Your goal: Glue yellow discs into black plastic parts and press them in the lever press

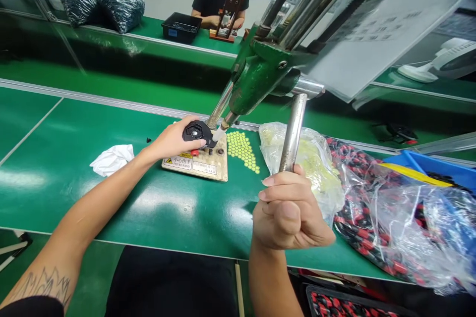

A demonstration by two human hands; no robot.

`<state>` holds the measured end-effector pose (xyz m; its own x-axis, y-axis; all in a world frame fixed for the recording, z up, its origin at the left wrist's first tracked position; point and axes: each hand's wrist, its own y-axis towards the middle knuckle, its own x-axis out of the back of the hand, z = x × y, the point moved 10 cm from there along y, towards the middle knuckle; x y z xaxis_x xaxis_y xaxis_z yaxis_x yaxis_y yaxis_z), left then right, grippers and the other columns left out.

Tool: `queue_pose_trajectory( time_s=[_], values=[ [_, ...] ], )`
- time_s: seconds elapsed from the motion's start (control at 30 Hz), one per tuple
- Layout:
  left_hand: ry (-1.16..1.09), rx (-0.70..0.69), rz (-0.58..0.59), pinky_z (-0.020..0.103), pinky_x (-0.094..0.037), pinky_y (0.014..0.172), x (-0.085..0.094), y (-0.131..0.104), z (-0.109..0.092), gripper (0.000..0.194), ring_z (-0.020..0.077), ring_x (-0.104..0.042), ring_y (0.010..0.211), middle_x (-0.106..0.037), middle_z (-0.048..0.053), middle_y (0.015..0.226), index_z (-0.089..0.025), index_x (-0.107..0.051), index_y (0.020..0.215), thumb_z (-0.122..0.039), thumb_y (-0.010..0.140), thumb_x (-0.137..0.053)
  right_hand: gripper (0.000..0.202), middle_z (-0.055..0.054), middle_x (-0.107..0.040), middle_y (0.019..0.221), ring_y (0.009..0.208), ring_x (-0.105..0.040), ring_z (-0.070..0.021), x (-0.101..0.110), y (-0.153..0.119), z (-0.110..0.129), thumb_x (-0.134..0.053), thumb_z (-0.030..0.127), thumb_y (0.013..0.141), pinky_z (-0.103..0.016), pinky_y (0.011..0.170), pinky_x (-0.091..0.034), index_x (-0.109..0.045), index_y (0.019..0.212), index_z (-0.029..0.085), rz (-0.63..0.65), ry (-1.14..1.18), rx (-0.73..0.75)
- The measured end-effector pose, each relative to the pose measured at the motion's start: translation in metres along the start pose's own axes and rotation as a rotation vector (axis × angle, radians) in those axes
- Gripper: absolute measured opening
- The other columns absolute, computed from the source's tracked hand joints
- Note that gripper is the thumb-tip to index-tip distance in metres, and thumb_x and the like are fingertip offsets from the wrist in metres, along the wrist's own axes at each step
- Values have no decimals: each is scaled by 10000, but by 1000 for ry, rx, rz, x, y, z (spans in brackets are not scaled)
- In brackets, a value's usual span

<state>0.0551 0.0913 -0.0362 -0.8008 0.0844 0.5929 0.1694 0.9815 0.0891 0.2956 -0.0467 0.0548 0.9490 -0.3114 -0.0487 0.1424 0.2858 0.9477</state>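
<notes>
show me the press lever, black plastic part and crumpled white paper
Press lever (295, 131): head view, middle of the shaft
Black plastic part (196, 132): head view, upturned face
Crumpled white paper (112, 159): head view, its middle

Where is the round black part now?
In the head view, the round black part is left of centre, held by the left hand beside the white press tip, over the warning-labelled plate.

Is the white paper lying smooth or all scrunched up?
Scrunched up: the white paper on the green table shows creases and uneven edges.
</notes>
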Motion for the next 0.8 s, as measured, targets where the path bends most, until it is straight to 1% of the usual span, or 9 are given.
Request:
queue_pose_trajectory(
  time_s=[0.17, 0.23, 0.3, 0.37, 0.4, 0.5, 0.53, 0.63, 0.8],
  values=[
    [-5, -6, 7, 432, -535, 1079, 0, 0, 0, 752, 321, -705, 1232, -738, 60, 1373, -251, -577, 1502, -554, 833, -742, 448, 51, -558, 567, 589, -593, -139, 3, 12, 10, -608, 194, 987, -496, 980, -552, -494, 554, 209, -56, -11, -37],
    [-13, -12, 11, 431, -527, 1095, -1, 0, 0, 758, 320, -696, 1252, -731, 63, 1390, -240, -575, 1501, -551, 831, -744, 466, 45, -542, 561, 586, -586, -149, 2, 16, 13, -594, 214, 1003, -515, 958, -563, -487, 550, 217, -80, -27, -68],
    [-17, -20, 8, 425, -519, 1111, -1, 1, -1, 770, 317, -685, 1280, -718, 64, 1418, -238, -569, 1505, -552, 827, -752, 482, 46, -538, 556, 572, -576, -150, 4, 16, 14, -591, 247, 1012, -512, 935, -568, -471, 545, 221, -119, -31, -53],
    [-19, -23, 2, 420, -514, 1123, -1, 1, -1, 764, 312, -685, 1287, -712, 61, 1433, -243, -566, 1505, -547, 830, -753, 490, 55, -547, 551, 557, -573, -139, 4, 12, 12, -610, 269, 1002, -487, 933, -563, -460, 539, 217, -106, -22, -5],
    [-18, -22, 3, 420, -514, 1123, -1, 2, -1, 755, 310, -689, 1279, -713, 59, 1431, -248, -568, 1502, -543, 832, -752, 488, 58, -553, 550, 558, -577, -135, 3, 8, 9, -618, 270, 994, -475, 943, -557, -463, 535, 214, -79, -18, 10],
    [-13, -23, 10, 423, -520, 1114, -2, 1, 0, 735, 310, -699, 1260, -725, 56, 1410, -255, -575, 1493, -544, 840, -749, 467, 55, -567, 551, 591, -603, -135, -1, 1, -1, -622, 238, 977, -458, 993, -533, -491, 529, 210, 6, -11, -2],
    [-12, -26, 7, 424, -521, 1115, -1, 1, -1, 740, 312, -696, 1267, -725, 57, 1410, -254, -576, 1495, -548, 839, -751, 462, 54, -569, 552, 599, -606, -134, 1, 0, -1, -621, 225, 975, -453, 1006, -527, -496, 530, 210, 7, -2, -2],
    [-17, -29, -4, 425, -518, 1129, 0, 1, 0, 762, 317, -684, 1299, -714, 64, 1434, -248, -570, 1503, -559, 833, -757, 455, 54, -575, 563, 606, -603, -132, 3, 8, 6, -625, 208, 983, -455, 1009, -530, -501, 545, 210, -7, 8, -12],
    [-16, -28, 1, 421, -517, 1137, -1, 1, 1, 762, 319, -679, 1313, -694, 67, 1466, -249, -571, 1503, -559, 833, -760, 420, 53, -579, 593, 606, -604, -147, 3, 26, 21, -594, 239, 1027, -496, 931, -564, -526, 614, 221, -35, -23, -34]
  ],
)
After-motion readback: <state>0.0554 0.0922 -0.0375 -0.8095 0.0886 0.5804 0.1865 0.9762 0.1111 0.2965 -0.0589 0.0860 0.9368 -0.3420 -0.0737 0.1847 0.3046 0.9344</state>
